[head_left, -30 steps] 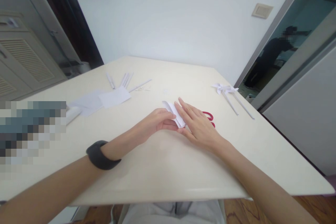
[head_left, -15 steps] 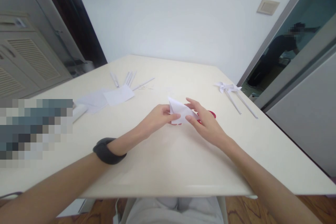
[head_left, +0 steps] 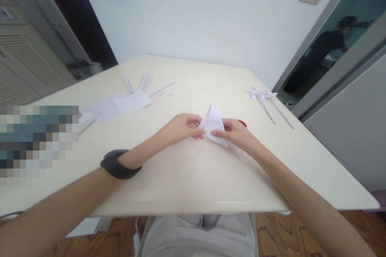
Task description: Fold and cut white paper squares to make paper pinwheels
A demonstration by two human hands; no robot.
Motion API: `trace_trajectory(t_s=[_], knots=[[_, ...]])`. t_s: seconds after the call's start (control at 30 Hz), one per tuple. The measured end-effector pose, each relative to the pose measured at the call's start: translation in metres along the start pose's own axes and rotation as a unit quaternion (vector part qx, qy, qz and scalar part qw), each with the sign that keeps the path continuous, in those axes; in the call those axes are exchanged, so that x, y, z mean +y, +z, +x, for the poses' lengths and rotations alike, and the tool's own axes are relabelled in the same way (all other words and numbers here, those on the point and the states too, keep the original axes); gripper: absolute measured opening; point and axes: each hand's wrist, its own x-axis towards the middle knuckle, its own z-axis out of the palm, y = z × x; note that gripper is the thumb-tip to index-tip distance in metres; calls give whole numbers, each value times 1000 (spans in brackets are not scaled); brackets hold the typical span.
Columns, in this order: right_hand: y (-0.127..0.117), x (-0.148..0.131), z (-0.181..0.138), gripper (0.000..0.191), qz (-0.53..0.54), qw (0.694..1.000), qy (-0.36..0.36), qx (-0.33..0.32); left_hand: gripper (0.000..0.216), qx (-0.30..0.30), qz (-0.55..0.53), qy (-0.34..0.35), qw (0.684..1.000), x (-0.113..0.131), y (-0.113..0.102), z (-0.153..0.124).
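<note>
A folded piece of white paper (head_left: 213, 124) is held just above the cream table (head_left: 187, 168), near its middle. My left hand (head_left: 182, 126) pinches the paper's left edge with thumb and fingers closed. My right hand (head_left: 238, 133) pinches its right side, fingers curled round it. A dark band (head_left: 118, 164) sits on my left wrist. A bit of red scissors handle (head_left: 243, 123) shows behind my right hand on the table.
Flat white paper sheets (head_left: 120, 104) and several rolled paper sticks (head_left: 144, 82) lie at the back left. Two white paper pinwheels (head_left: 265, 98) lie at the back right. A blurred patch covers the left table edge. Another person stands beyond the doorway at the right.
The paper lay pressed flat under both hands; both hands have now lifted it off the table and pinch it, its point turned upward.
</note>
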Motion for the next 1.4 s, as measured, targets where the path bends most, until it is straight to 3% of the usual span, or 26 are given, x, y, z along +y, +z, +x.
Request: trace_trajectory(t_s=[0.37, 0.77, 1.4], knots=[[-2, -8, -2, 23, 63, 997, 43, 2, 14, -7, 9, 5, 1000, 4, 8, -3], [-5, -7, 0, 35, 43, 994, 65, 82, 19, -37, -64, 4, 997, -3, 8, 2], [-4, -2, 0, 32, 17, 994, 41, 100, 12, -54, -84, -31, 994, -2, 7, 0]])
